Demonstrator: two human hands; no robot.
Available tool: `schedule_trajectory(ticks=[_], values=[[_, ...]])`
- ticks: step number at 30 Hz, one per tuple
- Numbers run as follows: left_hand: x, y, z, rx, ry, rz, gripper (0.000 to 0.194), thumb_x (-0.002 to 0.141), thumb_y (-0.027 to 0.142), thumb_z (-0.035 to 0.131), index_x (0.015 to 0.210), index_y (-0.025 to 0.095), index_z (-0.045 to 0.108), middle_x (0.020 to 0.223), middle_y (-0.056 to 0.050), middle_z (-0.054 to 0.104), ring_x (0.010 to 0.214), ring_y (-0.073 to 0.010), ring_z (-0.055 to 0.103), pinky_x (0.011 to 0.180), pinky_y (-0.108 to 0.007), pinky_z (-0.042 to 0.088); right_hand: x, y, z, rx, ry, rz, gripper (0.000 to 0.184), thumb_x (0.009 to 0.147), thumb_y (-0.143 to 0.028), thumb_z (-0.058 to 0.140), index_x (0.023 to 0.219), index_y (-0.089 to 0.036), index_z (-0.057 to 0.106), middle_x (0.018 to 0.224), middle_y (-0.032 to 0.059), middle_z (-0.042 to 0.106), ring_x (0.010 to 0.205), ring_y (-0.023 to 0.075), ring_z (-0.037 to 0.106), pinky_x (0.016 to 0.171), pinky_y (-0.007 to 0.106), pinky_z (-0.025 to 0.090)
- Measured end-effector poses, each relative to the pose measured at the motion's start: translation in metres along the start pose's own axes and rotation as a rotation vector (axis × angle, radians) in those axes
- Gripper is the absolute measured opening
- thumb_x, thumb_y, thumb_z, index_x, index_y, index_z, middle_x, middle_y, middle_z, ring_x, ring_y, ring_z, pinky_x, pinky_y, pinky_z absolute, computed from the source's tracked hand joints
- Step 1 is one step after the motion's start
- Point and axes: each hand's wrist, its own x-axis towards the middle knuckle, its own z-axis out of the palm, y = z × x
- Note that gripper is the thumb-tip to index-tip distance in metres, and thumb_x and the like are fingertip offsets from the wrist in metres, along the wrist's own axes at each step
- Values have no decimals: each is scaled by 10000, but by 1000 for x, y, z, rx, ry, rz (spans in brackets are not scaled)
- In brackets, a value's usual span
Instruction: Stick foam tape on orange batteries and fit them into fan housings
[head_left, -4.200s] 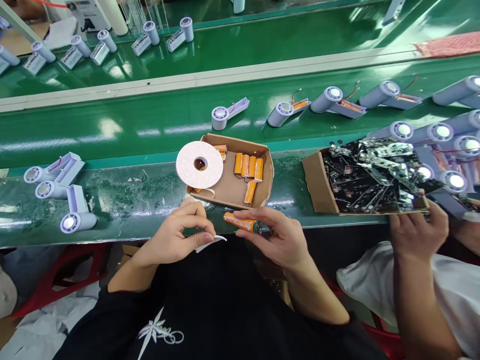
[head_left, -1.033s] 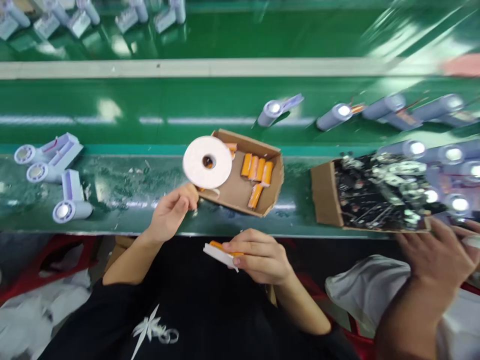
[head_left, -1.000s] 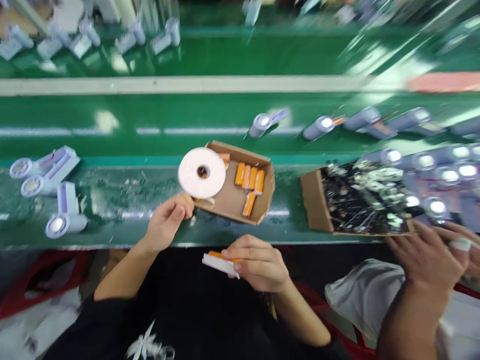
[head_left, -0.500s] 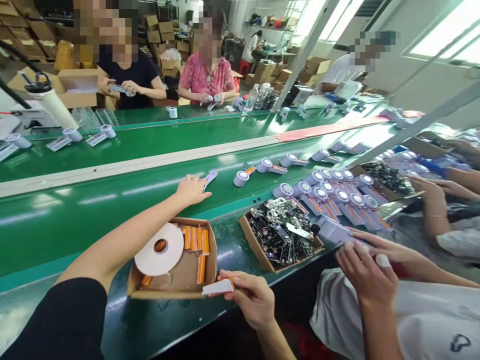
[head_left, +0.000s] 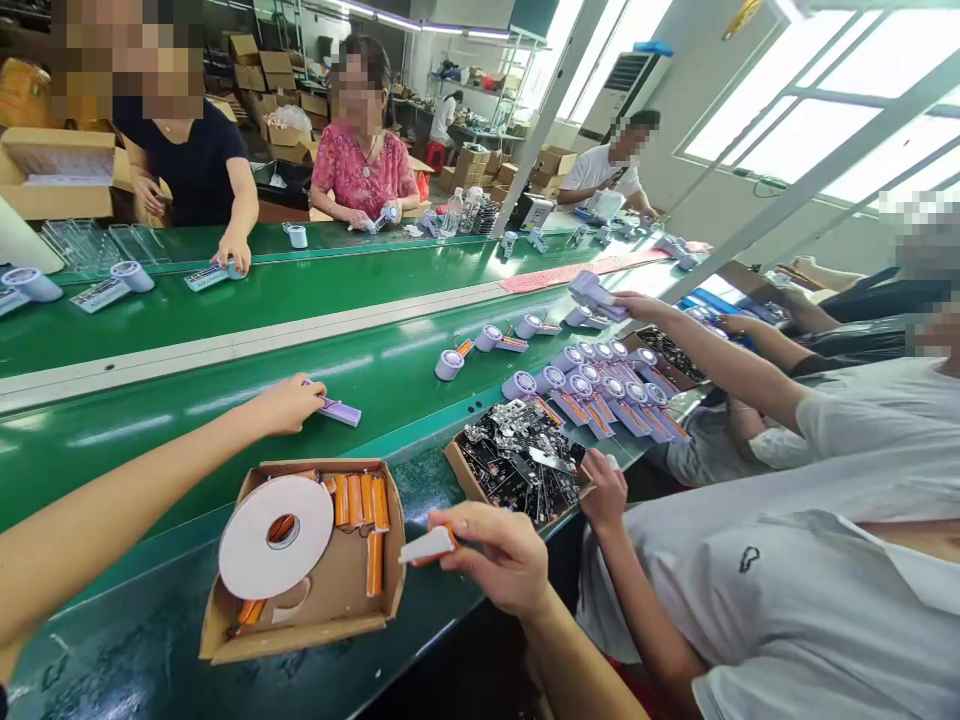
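Observation:
Out on the green belt, my left hand [head_left: 296, 403] is closed on a lilac handheld fan [head_left: 342, 411]. The fan's handle sticks out to the right of my fingers, and they hide its other end. My right hand [head_left: 499, 555] pinches an orange battery [head_left: 429, 547] with a white strip on its face, just right of a cardboard box. Inside that box [head_left: 337, 632] are several orange batteries [head_left: 358, 500] and a white tape roll [head_left: 244, 545].
Circuit boards [head_left: 517, 455] fill a second box to the right. Behind it lie rows of lilac fans [head_left: 600, 385], with more on the belt [head_left: 397, 350]. A co-worker's arm [head_left: 720, 360] on the right holds a fan over the belt. Several people work across the line.
My left hand has closed on the fan and drawn it back to the left. My right hand still holds the battery. The neighbour's arm has reached out over the belt with a fan.

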Motion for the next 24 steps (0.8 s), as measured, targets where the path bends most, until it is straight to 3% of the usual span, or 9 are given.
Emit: schedule_trajectory(ticks=[4, 6, 8, 11, 13, 18, 24], values=[[6, -12, -2, -139, 10, -15, 212, 861, 314, 667, 999, 297, 828, 1211, -20, 801, 1119, -236, 690, 988, -286, 487, 40, 29, 9, -171, 123, 185, 290, 918, -253, 836, 1207, -247, 806, 1142, 93, 838, 988, 228, 833, 896, 337, 691], [11, -15, -4, -179, 33, -66, 290, 937, 398, 587, 1099, 321, 814, 1217, 12, 806, 1096, -212, 708, 918, -251, 487, 64, 59, 20, -191, 184, 311, 282, 897, -284, 829, 1172, -223, 819, 1115, 85, 843, 976, 235, 834, 890, 351, 693], [15, -17, -2, -205, 67, -109, 341, 977, 422, 537, 1173, 319, 795, 1240, 10, 804, 1119, -210, 712, 898, -244, 482, 87, 94, 36, -202, 150, 376, 317, 884, -320, 802, 1173, -191, 816, 1066, 79, 850, 936, 240, 836, 867, 358, 696], [18, -15, 3, -227, 104, -128, 321, 988, 403, 544, 1169, 307, 791, 1209, -1, 814, 1130, -208, 717, 896, -240, 479, 113, 135, 61, -423, -76, 427, 367, 939, -319, 685, 1256, -164, 789, 1102, 83, 845, 979, 237, 829, 931, 361, 674], [20, -12, 5, -238, 122, -122, 297, 988, 389, 562, 1157, 304, 791, 1185, -3, 818, 1123, -207, 723, 900, -238, 481, 123, 149, 73, -585, -230, 442, 380, 976, -291, 625, 1304, -166, 771, 1171, 87, 833, 1041, 234, 817, 986, 352, 646], [25, -6, 6, -263, 155, -114, 242, 985, 344, 598, 1125, 308, 791, 1188, 3, 816, 1125, -205, 732, 925, -243, 488, 133, 157, 83, -783, -461, 450, 363, 1006, -248, 600, 1320, -184, 772, 1284, 95, 798, 1151, 246, 780, 1079, 335, 573], [38, 1, 9, -254, 186, -121, 252, 989, 342, 576, 1112, 300, 792, 1217, -20, 811, 1145, -224, 729, 944, -274, 508, 144, 159, 90, -991, -778, 497, 373, 1062, -301, 556, 1381, -252, 743, 1268, 97, 804, 1164, 282, 765, 1049, 351, 549]])
